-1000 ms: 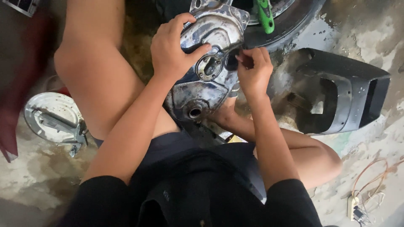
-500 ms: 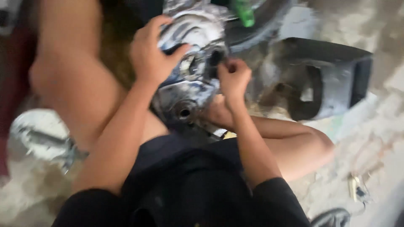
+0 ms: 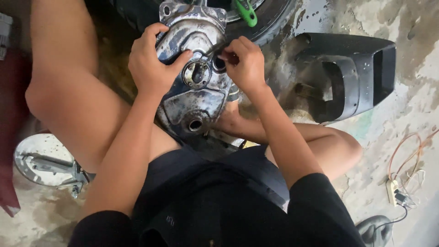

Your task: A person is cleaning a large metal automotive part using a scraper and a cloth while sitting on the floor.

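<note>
Engine cover (image 3: 194,98), a scuffed, shiny grey metal casting with round bosses and holes, is lying propped across our knees, directly under both sets of fingers. We are gripping its upper left edge with our left hand (image 3: 153,64), fingers curled over the rim and the thumb pressing just beside the round ringed opening (image 3: 197,74). We are clenching our right hand (image 3: 244,61) around a thin metal tool (image 3: 215,48), whose tip is pointing at the cover near that opening. Beyond the fingertips, a ribbed black tyre (image 3: 270,23) is curving; right of the right knuckles, a matte black plastic housing (image 3: 352,77) is lying on rough stained concrete.
</note>
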